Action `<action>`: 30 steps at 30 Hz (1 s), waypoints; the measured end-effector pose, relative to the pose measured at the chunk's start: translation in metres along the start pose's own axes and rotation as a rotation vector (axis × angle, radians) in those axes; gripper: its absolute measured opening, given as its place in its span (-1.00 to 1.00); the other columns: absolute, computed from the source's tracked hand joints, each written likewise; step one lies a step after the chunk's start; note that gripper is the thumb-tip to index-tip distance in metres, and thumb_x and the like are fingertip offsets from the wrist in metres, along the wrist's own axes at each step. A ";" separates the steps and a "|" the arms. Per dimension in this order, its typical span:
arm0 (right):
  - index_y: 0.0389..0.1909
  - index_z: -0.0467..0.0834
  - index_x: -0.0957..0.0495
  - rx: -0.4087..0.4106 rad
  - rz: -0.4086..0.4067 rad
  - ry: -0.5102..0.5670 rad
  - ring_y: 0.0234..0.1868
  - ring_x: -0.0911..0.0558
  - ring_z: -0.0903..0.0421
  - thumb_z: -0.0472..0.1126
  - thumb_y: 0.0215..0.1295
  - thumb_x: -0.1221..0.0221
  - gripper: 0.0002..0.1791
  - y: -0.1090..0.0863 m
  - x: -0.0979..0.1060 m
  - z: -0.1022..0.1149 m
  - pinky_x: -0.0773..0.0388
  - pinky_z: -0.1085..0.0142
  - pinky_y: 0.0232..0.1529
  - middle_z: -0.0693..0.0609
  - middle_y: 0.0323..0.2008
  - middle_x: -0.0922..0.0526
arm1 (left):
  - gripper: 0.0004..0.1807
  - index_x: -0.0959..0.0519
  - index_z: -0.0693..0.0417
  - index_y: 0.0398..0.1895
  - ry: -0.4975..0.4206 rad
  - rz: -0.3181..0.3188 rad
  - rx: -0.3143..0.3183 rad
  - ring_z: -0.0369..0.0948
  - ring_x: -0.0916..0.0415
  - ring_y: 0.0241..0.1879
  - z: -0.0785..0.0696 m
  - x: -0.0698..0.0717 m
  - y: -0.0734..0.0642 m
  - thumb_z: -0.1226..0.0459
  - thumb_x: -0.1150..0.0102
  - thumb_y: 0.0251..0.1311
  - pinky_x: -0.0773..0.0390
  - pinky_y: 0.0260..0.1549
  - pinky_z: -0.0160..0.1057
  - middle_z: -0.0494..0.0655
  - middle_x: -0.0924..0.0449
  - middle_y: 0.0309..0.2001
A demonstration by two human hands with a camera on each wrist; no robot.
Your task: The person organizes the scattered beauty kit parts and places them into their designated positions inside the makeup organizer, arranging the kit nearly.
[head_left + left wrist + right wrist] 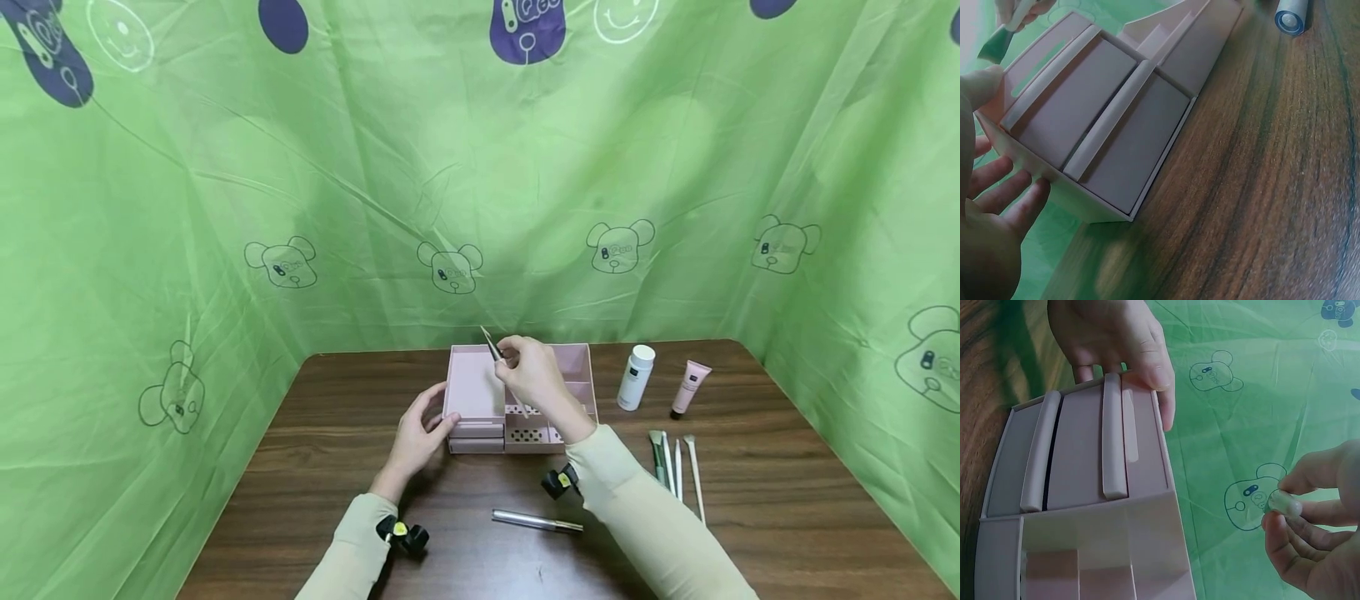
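A pink desktop organizer (474, 383) stands on the wooden table, with two drawers in its left front and compartments on its right. My left hand (416, 435) steadies its left side. In the left wrist view, the thumb lies over the top edge and the loosely spread fingers (1007, 187) touch the side wall. Above the organizer, my right hand (534, 371) pinches a makeup brush (491, 343) between thumb and fingertips, bristles up and tilted left. Its rounded pale handle end (1284, 504) pokes out of the fingers in the right wrist view.
Right of the organizer stand a white bottle (636, 377) and a pink squeeze tube (690, 388). Several more brushes (694, 475) lie near the right forearm. A silver pen-like cylinder (536, 521) lies in front. Green cloth (375, 200) hangs behind and at both sides.
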State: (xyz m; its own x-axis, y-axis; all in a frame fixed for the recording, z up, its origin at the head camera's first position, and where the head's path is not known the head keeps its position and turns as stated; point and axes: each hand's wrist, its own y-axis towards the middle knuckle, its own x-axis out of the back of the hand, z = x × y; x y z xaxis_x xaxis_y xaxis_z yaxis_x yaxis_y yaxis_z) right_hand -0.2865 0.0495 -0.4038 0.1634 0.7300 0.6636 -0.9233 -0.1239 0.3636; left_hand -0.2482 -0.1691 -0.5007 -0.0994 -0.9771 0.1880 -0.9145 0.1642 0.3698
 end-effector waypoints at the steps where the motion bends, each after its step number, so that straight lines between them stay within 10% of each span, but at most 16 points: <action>1: -0.09 -0.19 -0.66 -0.004 0.002 0.000 -0.31 -0.70 0.08 -0.28 0.09 -0.28 -0.69 0.001 -0.002 0.000 -0.65 0.29 -0.28 -0.01 -0.31 -0.74 | -0.34 -0.28 0.44 0.33 -0.002 -0.001 0.001 0.27 -0.34 0.25 0.000 0.000 0.000 0.40 -0.29 0.19 -0.46 0.18 0.14 0.41 -0.32 0.29; 30: -0.08 -0.17 -0.66 -0.104 0.047 -0.011 -0.23 -0.69 0.05 -0.22 0.11 -0.34 -0.68 0.030 -0.045 0.011 -0.64 0.21 -0.11 0.00 -0.23 -0.75 | -0.34 -0.29 0.44 0.32 -0.023 -0.003 -0.003 0.28 -0.34 0.24 0.003 0.000 0.001 0.40 -0.30 0.18 -0.45 0.18 0.19 0.40 -0.33 0.28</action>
State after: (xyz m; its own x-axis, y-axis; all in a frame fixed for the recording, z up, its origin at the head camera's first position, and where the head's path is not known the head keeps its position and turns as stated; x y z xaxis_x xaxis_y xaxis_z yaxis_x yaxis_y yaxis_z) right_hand -0.3178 0.0054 -0.4157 0.1221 0.7174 0.6859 -0.9612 -0.0869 0.2620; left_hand -0.2502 -0.1690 -0.5027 -0.1056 -0.9805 0.1655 -0.9137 0.1613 0.3731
